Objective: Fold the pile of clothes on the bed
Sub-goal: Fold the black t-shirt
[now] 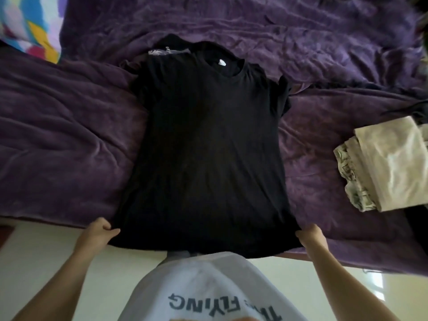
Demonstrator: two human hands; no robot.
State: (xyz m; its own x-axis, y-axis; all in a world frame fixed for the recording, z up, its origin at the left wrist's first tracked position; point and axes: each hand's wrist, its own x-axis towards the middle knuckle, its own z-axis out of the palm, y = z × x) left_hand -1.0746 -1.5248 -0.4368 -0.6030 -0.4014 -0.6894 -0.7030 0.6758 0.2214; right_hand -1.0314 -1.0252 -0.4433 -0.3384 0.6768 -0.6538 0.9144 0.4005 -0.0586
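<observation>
A black T-shirt [206,147] lies spread flat on the purple bed cover [64,140], collar away from me and hem at the bed's near edge. My left hand [100,230] pinches the hem's left corner. My right hand [309,235] pinches the hem's right corner. Both sleeves are bunched at the shoulders. Under the collar, another dark garment with a pale print [166,49] sticks out at the far side.
A stack of folded beige and patterned clothes [384,167] rests on the bed at the right, with dark cloth beneath it. A multicoloured pillow [30,22] lies at the far left. The pale floor [34,242] shows below the bed's edge.
</observation>
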